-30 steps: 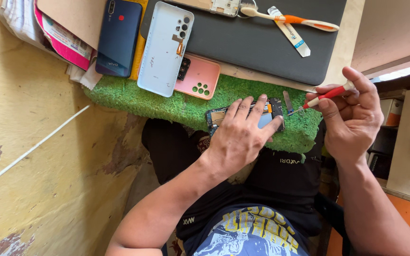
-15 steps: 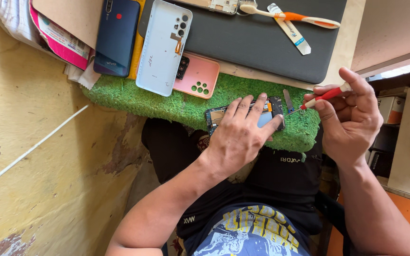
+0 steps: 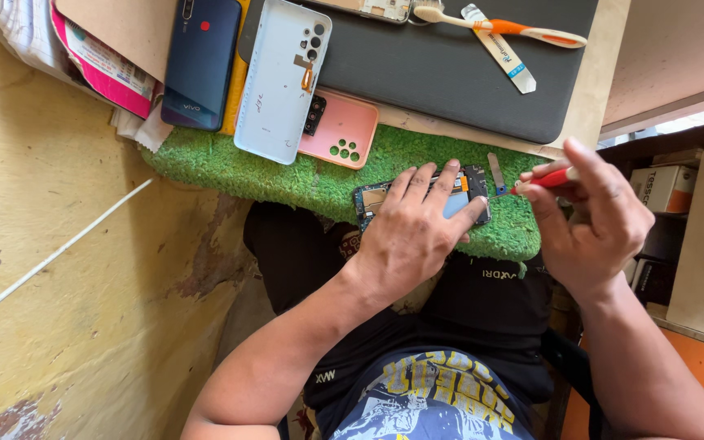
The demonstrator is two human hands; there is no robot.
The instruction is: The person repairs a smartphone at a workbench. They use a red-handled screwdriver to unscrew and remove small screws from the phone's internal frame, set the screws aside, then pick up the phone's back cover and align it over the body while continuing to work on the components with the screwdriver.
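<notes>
The left hand (image 3: 413, 236) lies flat, fingers (image 3: 425, 183) spread, pressing an opened phone (image 3: 462, 195) onto the green turf mat (image 3: 303, 175) at the counter (image 3: 588, 90) edge. The right hand (image 3: 588, 220) pinches a red-handled screwdriver (image 3: 543, 181), tip at the phone's end, barely shifted from before. Nearby lie metal tweezers (image 3: 495, 173), a white phone back cover (image 3: 283, 77), a pink case (image 3: 344, 130) and a toothbrush (image 3: 499, 24).

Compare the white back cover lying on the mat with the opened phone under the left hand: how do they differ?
The white back cover lies untouched; the opened phone is pinned by the left hand, with the right hand holding a red tool at its edge. The cover shows a smooth shell, the phone bare circuitry. Both rest on the green mat.
</notes>
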